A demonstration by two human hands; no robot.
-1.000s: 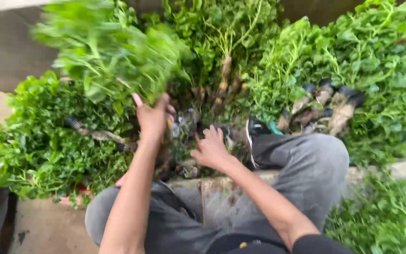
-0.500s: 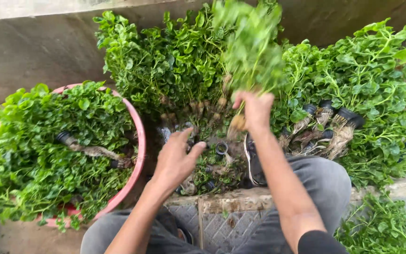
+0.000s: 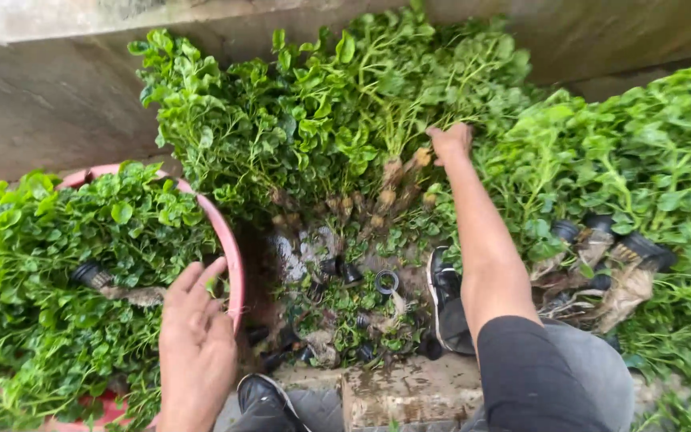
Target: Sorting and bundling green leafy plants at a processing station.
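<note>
Two hands work apart: the right hand (image 3: pixel 451 142), which held a leafy seedling bunch (image 3: pixel 409 104) aloft, has laid it on the upper-centre pile. Its grip there I cannot tell; the left hand (image 3: pixel 195 344), open-fingered, now hovers by the round pink plastic basin (image 3: pixel 229 248) at lower left.

Seedlings (image 3: pixel 65 272) in basin (image 3: pixel 229 248), left

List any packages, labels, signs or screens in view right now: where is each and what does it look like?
No labels, signs or screens show.
Pink basin: left, round, heaped with green leafy bunches, left hand over its rim.
Small black cups: centre ground, round, empty.
Right hand: on the middle bunches.
</note>
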